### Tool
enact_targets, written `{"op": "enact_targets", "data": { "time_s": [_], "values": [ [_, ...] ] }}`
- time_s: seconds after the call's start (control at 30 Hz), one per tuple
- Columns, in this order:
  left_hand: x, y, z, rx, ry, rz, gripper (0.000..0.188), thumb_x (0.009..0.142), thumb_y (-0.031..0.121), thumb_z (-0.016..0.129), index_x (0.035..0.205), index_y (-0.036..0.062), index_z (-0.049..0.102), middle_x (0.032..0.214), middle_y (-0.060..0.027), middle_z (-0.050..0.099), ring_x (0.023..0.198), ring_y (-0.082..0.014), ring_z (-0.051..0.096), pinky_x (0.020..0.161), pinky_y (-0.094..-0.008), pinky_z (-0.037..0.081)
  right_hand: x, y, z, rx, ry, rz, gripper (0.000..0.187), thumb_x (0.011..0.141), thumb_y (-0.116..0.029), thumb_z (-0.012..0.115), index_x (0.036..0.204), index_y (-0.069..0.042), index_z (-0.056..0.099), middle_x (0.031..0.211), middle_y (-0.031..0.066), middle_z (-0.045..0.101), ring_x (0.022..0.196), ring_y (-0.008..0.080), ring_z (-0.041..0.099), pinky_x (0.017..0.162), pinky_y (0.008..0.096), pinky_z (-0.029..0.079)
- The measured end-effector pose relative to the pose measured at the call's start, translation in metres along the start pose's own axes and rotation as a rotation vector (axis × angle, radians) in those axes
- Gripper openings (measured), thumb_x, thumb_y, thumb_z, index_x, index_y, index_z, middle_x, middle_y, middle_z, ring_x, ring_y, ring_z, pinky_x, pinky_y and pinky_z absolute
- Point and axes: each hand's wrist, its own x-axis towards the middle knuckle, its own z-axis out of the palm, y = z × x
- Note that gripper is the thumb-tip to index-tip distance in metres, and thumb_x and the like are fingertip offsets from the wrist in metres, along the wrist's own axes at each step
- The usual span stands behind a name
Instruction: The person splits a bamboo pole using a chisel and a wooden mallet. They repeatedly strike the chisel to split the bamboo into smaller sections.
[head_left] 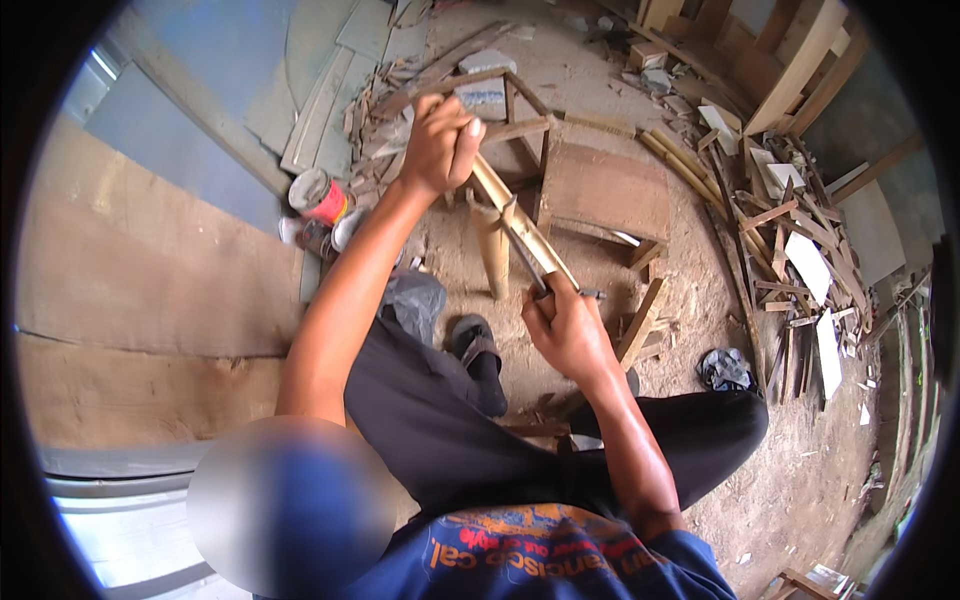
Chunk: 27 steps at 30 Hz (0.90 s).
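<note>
A split length of bamboo slants down to the right between my hands, its pale hollow side showing. My left hand is closed in a fist round its upper end. Lower down, my right hand grips a knife whose narrow dark blade lies along the bamboo's left edge; its handle is hidden by the fingers. Whether that hand also holds the bamboo's lower end, I cannot tell. Under the bamboo a short upright bamboo post with a notched top rises from the ground, seemingly touching the piece.
A wooden box-like piece stands beyond my right hand. Scrap wood is heaped along the right, and a red-banded can sits at the left beside leaning boards. A dark plastic bag lies near my sandalled foot.
</note>
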Motion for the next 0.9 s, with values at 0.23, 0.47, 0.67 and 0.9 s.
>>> {"op": "enact_targets", "data": {
  "time_s": [0.23,0.47,0.67,0.9],
  "values": [
    [0.025,0.003,-0.016,-0.106,0.163,-0.002,0.039,0.094,0.024,0.043,0.060,0.0104,0.055,0.060,-0.0022,0.046,0.060,-0.0187,0.045,0.080,-0.0366,0.032,0.000,-0.041,-0.037,0.022,-0.085,0.087,0.024,0.087,-0.011,0.065,0.102,0.006,0.055,0.065,0.0210,0.064,0.070,0.0425,0.066,0.065,0.0464,0.051],
    [-0.065,-0.022,0.035,0.032,0.017,-0.231,0.037,0.095,0.018,0.041,0.063,0.0055,0.055,0.066,-0.0081,0.053,0.072,-0.0257,0.053,0.085,-0.0397,0.036,0.023,0.038,0.026,-0.035,-0.043,0.061,0.024,0.088,-0.016,0.065,0.095,0.005,0.056,0.072,0.0262,0.064,0.074,0.0467,0.064,0.065,0.0511,0.051],
    [-0.010,-0.019,-0.007,-0.011,0.163,-0.088,0.024,0.091,0.014,0.051,0.071,0.0028,0.059,0.071,-0.0082,0.054,0.072,-0.0270,0.051,0.080,-0.0409,0.036,0.019,-0.013,-0.014,0.006,-0.076,0.088,0.023,0.087,-0.015,0.066,0.097,0.005,0.057,0.072,0.0256,0.064,0.074,0.0456,0.065,0.065,0.0487,0.052],
    [-0.120,-0.028,0.080,-0.062,0.048,-0.327,0.025,0.096,0.015,0.047,0.114,0.0071,0.062,0.131,-0.0127,0.059,0.134,-0.0315,0.045,0.115,-0.0458,0.019,0.017,0.121,0.067,-0.152,-0.011,0.061,0.025,0.085,-0.016,0.068,0.091,0.007,0.057,0.073,0.0291,0.062,0.077,0.0485,0.063,0.064,0.0481,0.051]
  ]
}}
